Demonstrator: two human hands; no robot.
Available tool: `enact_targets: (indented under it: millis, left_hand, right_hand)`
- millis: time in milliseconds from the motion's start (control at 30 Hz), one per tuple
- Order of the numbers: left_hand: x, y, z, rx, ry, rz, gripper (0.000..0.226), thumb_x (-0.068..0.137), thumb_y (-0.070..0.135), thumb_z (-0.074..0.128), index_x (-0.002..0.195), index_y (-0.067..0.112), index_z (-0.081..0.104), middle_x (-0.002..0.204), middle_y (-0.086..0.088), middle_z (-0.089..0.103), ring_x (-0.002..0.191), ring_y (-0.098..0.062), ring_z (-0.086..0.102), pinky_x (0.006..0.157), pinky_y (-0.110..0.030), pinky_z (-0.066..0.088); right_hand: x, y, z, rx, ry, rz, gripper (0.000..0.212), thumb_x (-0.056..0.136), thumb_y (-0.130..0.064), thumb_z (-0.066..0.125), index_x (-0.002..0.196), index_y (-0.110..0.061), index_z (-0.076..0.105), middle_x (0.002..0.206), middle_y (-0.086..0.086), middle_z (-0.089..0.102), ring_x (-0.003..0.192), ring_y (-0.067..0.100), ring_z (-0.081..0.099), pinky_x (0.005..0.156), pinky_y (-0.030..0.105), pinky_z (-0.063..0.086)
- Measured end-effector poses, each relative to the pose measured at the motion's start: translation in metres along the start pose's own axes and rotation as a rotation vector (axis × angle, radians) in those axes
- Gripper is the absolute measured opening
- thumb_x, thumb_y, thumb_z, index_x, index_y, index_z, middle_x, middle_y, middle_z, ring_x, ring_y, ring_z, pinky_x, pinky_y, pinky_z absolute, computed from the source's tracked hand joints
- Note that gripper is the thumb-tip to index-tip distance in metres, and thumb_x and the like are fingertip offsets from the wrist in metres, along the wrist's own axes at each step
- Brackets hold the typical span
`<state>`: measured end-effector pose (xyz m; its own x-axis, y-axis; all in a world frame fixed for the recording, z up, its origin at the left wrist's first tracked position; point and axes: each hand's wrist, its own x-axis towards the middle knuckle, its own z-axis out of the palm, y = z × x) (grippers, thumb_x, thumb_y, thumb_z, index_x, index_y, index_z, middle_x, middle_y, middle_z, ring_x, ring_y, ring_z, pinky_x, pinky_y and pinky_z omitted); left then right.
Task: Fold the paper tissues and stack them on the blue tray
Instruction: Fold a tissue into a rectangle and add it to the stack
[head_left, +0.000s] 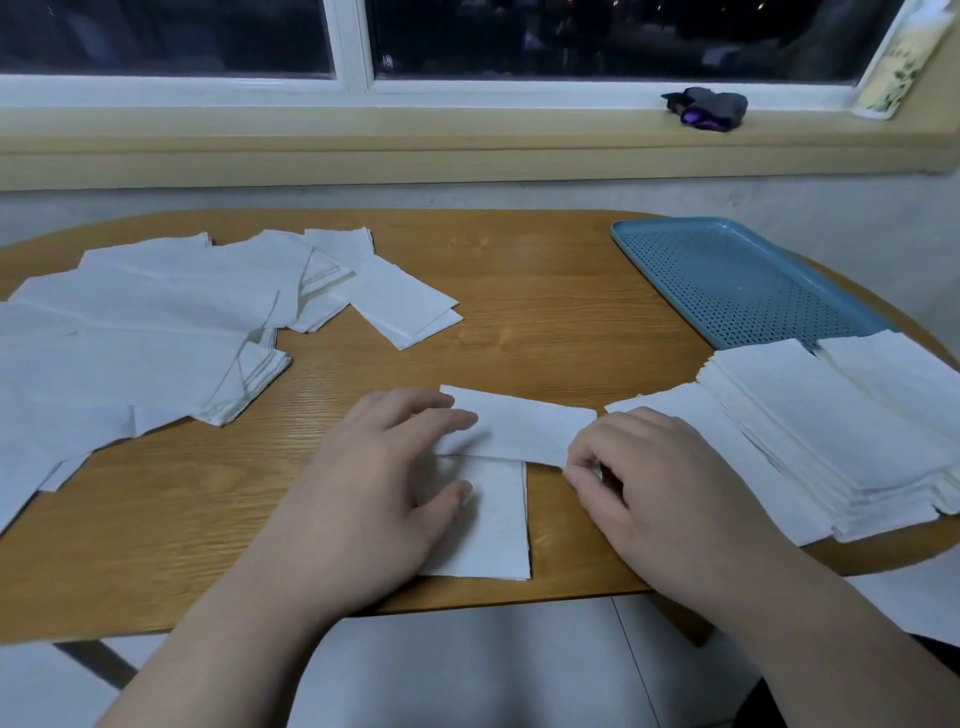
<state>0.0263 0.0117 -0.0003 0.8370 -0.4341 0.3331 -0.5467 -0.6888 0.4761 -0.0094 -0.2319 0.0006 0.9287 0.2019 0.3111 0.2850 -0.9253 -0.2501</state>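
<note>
Tissue (488, 525): near tabletop (545, 312) edge, between the hands; far half turned over as a flap.
Left hand (384, 483): flat, fingers relaxed, pressing tissue down.
Right hand (654, 483): pinching the flap's right corner.
Handling: likely featherlight, limp, easily torn; take by corners, crease with flat fingers.
Stack (831, 431): folded, right, covering tray's near end.
Pile (156, 322): unfolded, left.
Tray (737, 280): blue, far right.

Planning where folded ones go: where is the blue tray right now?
In the head view, the blue tray sits at the table's far right, just beyond the tissue stack and below the windowsill.
</note>
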Motion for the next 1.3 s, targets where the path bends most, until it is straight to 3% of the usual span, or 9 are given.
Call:
enact_targets:
  millis: [233, 467, 600, 767, 867, 1033, 1100, 1200, 1300]
  left_hand:
    - [0.002, 0.003, -0.002, -0.053, 0.091, 0.046, 0.049, 0.088, 0.035, 0.071, 0.135, 0.032, 0.057, 0.138, 0.02, 0.048, 0.135, 0.0, 0.039, 0.108, -0.01, 0.027]
    - [-0.004, 0.013, -0.024, -0.385, 0.195, -0.07, 0.009, 0.084, 0.04, 0.064, 0.083, 0.038, 0.072, 0.085, 0.015, 0.069, 0.082, -0.005, 0.064, 0.067, -0.01, 0.041]
    - [-0.011, 0.011, -0.035, -0.643, 0.235, -0.193, 0.023, 0.07, 0.054, 0.065, 0.085, 0.039, 0.075, 0.079, 0.008, 0.075, 0.071, -0.005, 0.067, 0.063, -0.018, 0.049]
    - [-0.015, 0.005, -0.041, -0.79, 0.231, -0.331, 0.017, 0.076, 0.035, 0.071, 0.09, 0.031, 0.079, 0.088, -0.001, 0.078, 0.081, -0.022, 0.075, 0.071, -0.04, 0.059]
    - [-0.015, -0.001, -0.044, -0.778, 0.205, -0.413, 0.013, 0.08, 0.029, 0.078, 0.094, 0.027, 0.077, 0.089, -0.005, 0.078, 0.082, -0.03, 0.075, 0.083, -0.053, 0.057]
    - [-0.017, -0.015, -0.045, -0.551, 0.148, -0.47, 0.037, 0.089, 0.037, 0.071, 0.119, 0.055, 0.06, 0.079, 0.006, 0.073, 0.071, -0.012, 0.068, 0.076, -0.04, 0.051]
    - [-0.019, -0.02, -0.048, -0.507, 0.052, -0.463, 0.054, 0.087, 0.043, 0.071, 0.129, 0.066, 0.046, 0.084, -0.004, 0.069, 0.073, -0.021, 0.063, 0.071, -0.038, 0.046]
    - [-0.023, -0.02, -0.053, -0.467, -0.053, -0.443, 0.044, 0.085, 0.042, 0.074, 0.119, 0.065, 0.058, 0.09, 0.004, 0.073, 0.086, -0.017, 0.068, 0.082, -0.041, 0.049]
    - [-0.023, -0.022, -0.051, -0.379, -0.087, -0.467, 0.022, 0.088, 0.029, 0.073, 0.096, 0.049, 0.076, 0.072, 0.029, 0.067, 0.071, 0.009, 0.062, 0.065, -0.009, 0.04]
  right_hand:
    - [0.002, -0.01, -0.022, 0.076, 0.266, -0.112, 0.011, 0.096, -0.019, 0.055, 0.09, -0.02, 0.065, 0.09, -0.01, 0.068, 0.088, 0.012, 0.061, 0.078, 0.03, 0.046]
    - [0.003, -0.032, -0.027, 0.481, 0.32, 0.08, 0.013, 0.102, -0.028, 0.054, 0.09, -0.033, 0.058, 0.079, -0.007, 0.064, 0.071, 0.013, 0.061, 0.061, 0.028, 0.046]
    - [0.003, -0.051, -0.029, 0.815, 0.207, 0.206, 0.014, 0.091, -0.042, 0.067, 0.096, -0.045, 0.055, 0.08, -0.008, 0.067, 0.065, 0.011, 0.061, 0.059, 0.03, 0.051]
    - [0.007, -0.063, -0.019, 0.748, 0.082, 0.212, 0.037, 0.089, -0.026, 0.069, 0.096, -0.054, 0.046, 0.095, -0.02, 0.067, 0.084, 0.003, 0.068, 0.064, 0.026, 0.057]
    - [0.009, -0.064, -0.01, 0.792, 0.086, 0.229, 0.035, 0.092, -0.025, 0.066, 0.103, -0.052, 0.046, 0.078, -0.012, 0.068, 0.067, 0.004, 0.065, 0.058, 0.03, 0.055]
    - [0.009, -0.069, 0.0, 0.682, 0.042, 0.219, 0.033, 0.094, -0.028, 0.062, 0.114, -0.051, 0.05, 0.055, -0.009, 0.051, 0.049, 0.008, 0.047, 0.047, 0.027, 0.041]
    - [0.009, -0.067, 0.003, 0.673, 0.026, 0.252, 0.022, 0.095, -0.026, 0.062, 0.105, -0.045, 0.06, 0.051, -0.01, 0.049, 0.046, 0.008, 0.045, 0.045, 0.025, 0.039]
    - [0.01, -0.066, 0.005, 0.662, -0.046, 0.305, 0.015, 0.095, -0.025, 0.062, 0.091, -0.038, 0.069, 0.045, -0.01, 0.043, 0.043, 0.005, 0.041, 0.042, 0.016, 0.033]
    - [0.011, -0.064, 0.006, 0.626, -0.085, 0.332, 0.013, 0.094, -0.029, 0.063, 0.088, -0.038, 0.069, 0.048, -0.012, 0.046, 0.044, 0.004, 0.043, 0.043, 0.015, 0.036]
